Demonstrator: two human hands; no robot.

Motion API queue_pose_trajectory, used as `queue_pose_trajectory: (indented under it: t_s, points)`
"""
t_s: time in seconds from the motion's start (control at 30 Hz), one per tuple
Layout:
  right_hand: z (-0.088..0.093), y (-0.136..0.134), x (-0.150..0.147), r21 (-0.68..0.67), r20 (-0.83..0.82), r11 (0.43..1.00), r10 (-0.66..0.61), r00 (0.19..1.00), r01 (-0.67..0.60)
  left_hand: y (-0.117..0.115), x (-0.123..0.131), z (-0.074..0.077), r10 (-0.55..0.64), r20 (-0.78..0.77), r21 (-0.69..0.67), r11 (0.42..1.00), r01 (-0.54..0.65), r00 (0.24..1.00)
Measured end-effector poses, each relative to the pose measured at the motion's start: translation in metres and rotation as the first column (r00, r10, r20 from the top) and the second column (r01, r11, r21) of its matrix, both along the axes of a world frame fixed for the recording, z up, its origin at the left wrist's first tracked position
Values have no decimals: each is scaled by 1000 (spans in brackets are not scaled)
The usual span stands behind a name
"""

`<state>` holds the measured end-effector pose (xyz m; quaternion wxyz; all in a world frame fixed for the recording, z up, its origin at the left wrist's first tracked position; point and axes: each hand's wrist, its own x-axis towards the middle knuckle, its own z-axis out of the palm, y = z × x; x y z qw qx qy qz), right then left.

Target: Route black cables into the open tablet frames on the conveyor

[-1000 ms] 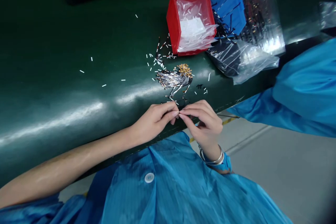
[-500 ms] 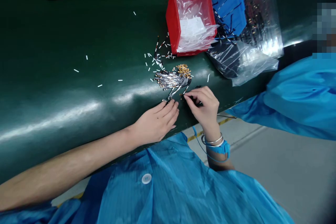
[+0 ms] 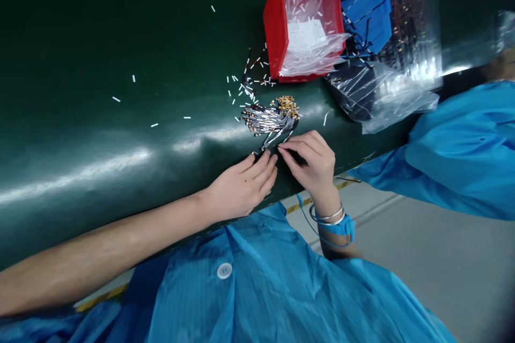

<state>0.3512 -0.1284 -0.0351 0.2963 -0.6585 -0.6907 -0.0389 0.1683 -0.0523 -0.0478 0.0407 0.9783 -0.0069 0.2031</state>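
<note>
My left hand (image 3: 243, 187) lies palm down near the table's front edge, fingers stretched out. Its fingertips are at the white-sleeved end of a thin cable (image 3: 265, 146); what lies under them is hidden. Close to the right of it, my right hand (image 3: 311, 163) pinches thumb and forefinger together on what looks like a thin cable's end, mostly covered by the fingers. Just beyond both hands rests a bundle of short grey and black cables (image 3: 265, 120) with white sleeves. Gold connectors (image 3: 287, 106) cluster at the bundle's right end.
Behind the bundle stand a red bin (image 3: 276, 27) with a plastic bag inside and a blue bin (image 3: 372, 10) with black cables. Clear plastic bags (image 3: 396, 99) lie to the right. Loose white sleeves (image 3: 229, 94) are scattered about. Another person's blue sleeve (image 3: 462, 155) is at the right.
The view has shifted a little, so the bins and bundle appear farther right. My right fingertips are slightly closer to my left hand, and the gold end seen at them is now mostly covered.
</note>
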Motion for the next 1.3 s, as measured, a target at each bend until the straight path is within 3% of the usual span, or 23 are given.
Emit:
queue_pose_trajectory:
  t_s: [0.3, 0.63, 0.77, 0.87, 0.93, 1.07, 1.3]
  points:
    - [1, 0, 2, -33, 165, 999, 44, 985, -39, 2, 1, 2, -7, -50, -60, 998, 3, 999]
    - [10, -10, -14, -115, 383, 992, 3, 924, 45, 2, 1, 4, -16, -82, -74, 997, 10, 997]
    - [14, -14, -12, -40, 207, 997, -58, 977, 68, 2, 0, 1, -15, -92, -65, 998, 9, 996]
    - [18, -22, -8, 66, 74, 982, -184, 980, 180, 3, 0, -1, -23, -57, -57, 998, 20, 998]
    - [21, -29, -7, 56, 58, 974, -224, 973, 221, 4, 0, -1, -21, -35, -51, 999, 19, 999]
    - [21, -36, -9, -62, 48, 985, -157, 986, 160, 5, 0, 2, -21, -29, -52, 998, 19, 999]
    - [25, -31, -17, -144, 114, 986, -62, 992, 78, 7, 0, 7, 19, 43, -81, 997, -15, 999]
